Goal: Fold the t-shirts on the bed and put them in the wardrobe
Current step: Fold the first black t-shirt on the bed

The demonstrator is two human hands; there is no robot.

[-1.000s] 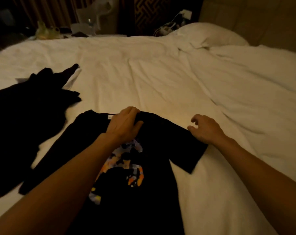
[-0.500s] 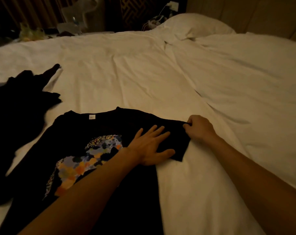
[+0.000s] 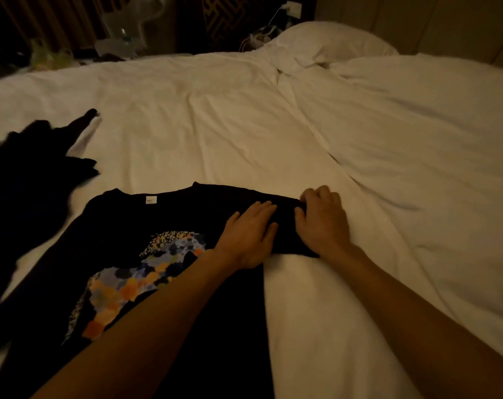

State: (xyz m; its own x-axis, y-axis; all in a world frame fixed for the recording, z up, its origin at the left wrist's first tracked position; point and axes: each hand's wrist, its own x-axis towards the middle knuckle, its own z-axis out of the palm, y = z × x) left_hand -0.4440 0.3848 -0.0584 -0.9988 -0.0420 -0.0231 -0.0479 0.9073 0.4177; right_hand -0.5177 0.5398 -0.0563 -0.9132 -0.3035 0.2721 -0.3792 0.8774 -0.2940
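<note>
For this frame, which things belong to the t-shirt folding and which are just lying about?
Job: printed black t-shirt, flat on the bed sheet; left hand pressing its sleeve; right hand gripping the sleeve edge; dark garment heap, probably next.
Lying about: pillow; wall socket with cable; yellowish clutter beyond the bed.

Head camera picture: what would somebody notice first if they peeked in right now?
A black t-shirt with a colourful print lies flat on the white bed, near the front. At one sleeve, the left hand presses flat while the right hand grips the edge. A heap of dark clothes sits at the bed's left side.
</note>
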